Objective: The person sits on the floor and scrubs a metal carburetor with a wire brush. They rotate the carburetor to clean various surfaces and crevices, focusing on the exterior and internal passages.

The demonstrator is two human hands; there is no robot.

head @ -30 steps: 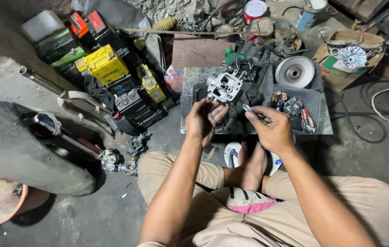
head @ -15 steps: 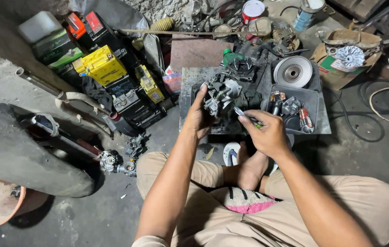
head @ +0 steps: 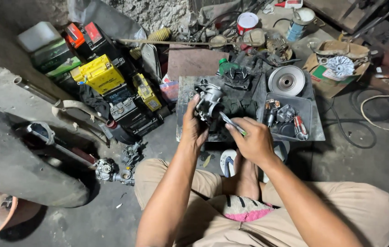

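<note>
I sit cross-legged on a concrete floor. My left hand (head: 194, 126) grips a grey metal engine part, a carburetor (head: 208, 101), and holds it up over a metal tray (head: 183, 123). My right hand (head: 252, 139) holds a thin screwdriver (head: 229, 122) whose tip points up and left at the underside of the carburetor. Both hands are close together above my feet.
A grey bin (head: 311, 130) with small parts sits right of the hands, a round pulley disc (head: 287, 81) behind it. Several batteries, one yellow (head: 99, 73), lie at the left. Another carburetor (head: 108, 170) rests by my left knee. A dark tyre (head: 16, 164) fills the left.
My left hand has turned and tilted the carburetor, so a different side faces me. My right hand has brought the screwdriver tip up against it.
</note>
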